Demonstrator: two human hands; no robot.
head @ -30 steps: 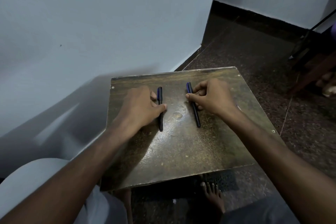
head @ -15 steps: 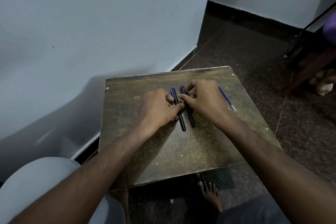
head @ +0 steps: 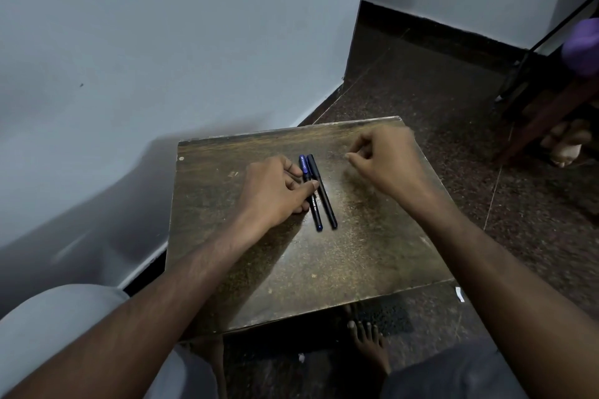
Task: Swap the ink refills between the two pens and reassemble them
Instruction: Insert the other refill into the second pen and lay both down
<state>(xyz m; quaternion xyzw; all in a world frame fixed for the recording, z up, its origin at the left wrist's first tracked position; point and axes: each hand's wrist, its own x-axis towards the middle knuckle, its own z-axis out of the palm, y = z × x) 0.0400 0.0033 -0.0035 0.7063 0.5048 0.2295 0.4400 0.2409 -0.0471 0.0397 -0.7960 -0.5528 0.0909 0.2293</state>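
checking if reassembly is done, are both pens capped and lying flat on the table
Both lie flat, side by side on the table: blue-capped pen and black pen look capped and whole. Left hand touches the blue-capped one.

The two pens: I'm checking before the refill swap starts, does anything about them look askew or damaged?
Nothing stands out. The blue-capped pen and black pen lie capped, whole and side by side on the table. The left hand touches the blue-capped one.
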